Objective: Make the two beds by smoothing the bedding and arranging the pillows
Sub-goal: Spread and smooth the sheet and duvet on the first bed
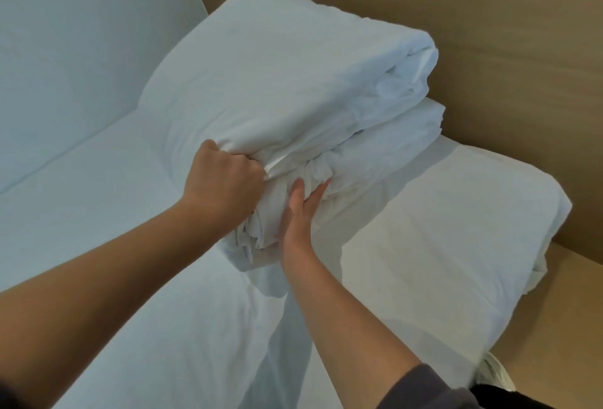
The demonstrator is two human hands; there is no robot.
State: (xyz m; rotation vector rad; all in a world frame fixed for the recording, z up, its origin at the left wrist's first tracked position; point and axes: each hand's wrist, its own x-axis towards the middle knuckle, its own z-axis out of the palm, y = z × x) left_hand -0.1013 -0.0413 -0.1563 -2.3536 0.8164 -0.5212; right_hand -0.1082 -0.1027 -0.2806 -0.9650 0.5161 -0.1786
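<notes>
Left hand (225, 180) fists the upper white fabric pillow (287, 82) by its bunched end; right hand (298, 212) presses there, fingers straight. It lies stacked on a second white pillow (408, 137) at the head corner of the white bed (81, 212), both long axes pointing toward the tan wooden headboard (489, 33).

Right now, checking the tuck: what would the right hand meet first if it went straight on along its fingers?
The right hand would meet the bunched cloth at the pillows' end; its fingertips seem to touch it.
</notes>
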